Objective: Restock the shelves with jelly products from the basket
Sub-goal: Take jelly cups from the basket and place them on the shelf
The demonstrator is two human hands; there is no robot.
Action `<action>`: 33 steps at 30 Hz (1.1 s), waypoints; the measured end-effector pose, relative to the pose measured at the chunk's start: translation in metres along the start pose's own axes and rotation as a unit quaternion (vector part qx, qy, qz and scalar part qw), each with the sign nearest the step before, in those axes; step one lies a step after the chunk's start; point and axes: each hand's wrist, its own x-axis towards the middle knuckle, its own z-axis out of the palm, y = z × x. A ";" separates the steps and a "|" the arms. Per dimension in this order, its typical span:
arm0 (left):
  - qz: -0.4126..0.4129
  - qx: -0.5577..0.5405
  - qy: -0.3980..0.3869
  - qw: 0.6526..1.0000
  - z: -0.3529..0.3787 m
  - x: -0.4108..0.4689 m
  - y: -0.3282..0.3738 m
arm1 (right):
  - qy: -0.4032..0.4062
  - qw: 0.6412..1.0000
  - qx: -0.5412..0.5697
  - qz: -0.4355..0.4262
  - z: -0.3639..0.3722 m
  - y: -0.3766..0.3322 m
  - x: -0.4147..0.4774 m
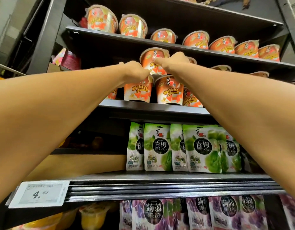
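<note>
I watched a black shelf unit (160, 188) that carried orange jelly cups (132, 26) on its two upper boards, green pouches (157, 146) upright on the next, purple pouches (153, 213) beneath, and a price tag (39, 194) on one edge.

1 view only: my head cam, wide-angle. Faces fwd & up at the shelves (160, 185) from below, close-in.

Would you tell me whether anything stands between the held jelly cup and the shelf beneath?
Yes. The left hand and right hand hold the jelly cup right above two standing orange cups, which fill the shelf board beneath; it could only rest on their lids.
</note>
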 end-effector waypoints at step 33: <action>-0.207 -0.381 -0.102 0.895 0.206 -0.462 -0.057 | -0.153 0.936 0.225 0.224 -0.067 0.280 -0.493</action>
